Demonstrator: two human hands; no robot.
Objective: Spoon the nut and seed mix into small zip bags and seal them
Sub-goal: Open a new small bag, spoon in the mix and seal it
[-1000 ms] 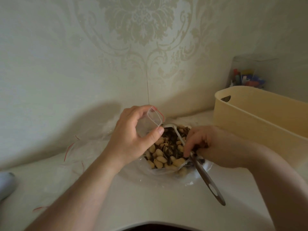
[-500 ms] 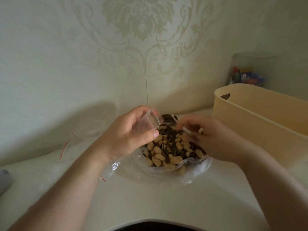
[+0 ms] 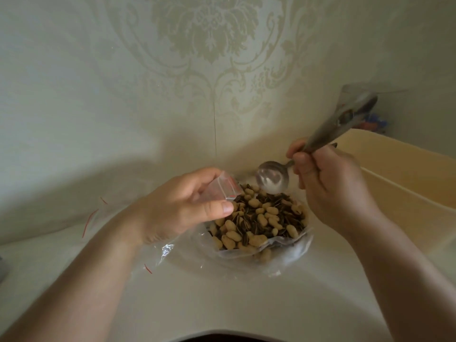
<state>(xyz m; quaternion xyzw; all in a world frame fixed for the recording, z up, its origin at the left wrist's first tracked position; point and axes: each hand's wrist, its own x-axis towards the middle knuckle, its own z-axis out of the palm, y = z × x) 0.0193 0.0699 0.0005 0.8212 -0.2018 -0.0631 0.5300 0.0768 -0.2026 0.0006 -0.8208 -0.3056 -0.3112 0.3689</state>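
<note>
A pile of peanuts and striped seeds point(image 3: 261, 218) lies in an open clear plastic bag point(image 3: 288, 253) on the white table. My left hand point(image 3: 182, 208) pinches a small clear zip bag point(image 3: 219, 188) with a red seal line, held just left of the pile with its mouth toward it. My right hand point(image 3: 328, 183) grips the handle of a metal spoon point(image 3: 271, 177). The spoon's bowl hangs empty above the far edge of the pile, and its handle points up and to the right, blurred.
A beige plastic bin point(image 3: 399, 183) stands close on the right behind my right hand. Several empty zip bags with red lines point(image 3: 96, 218) lie flat at the left by the wall. A clear container with coloured items point(image 3: 377, 122) sits behind the bin.
My right hand turned the spoon around and lifted it: the handle that pointed toward me now points up-right, and the empty bowl is out of the mix. My left hand kept the small bag in place.
</note>
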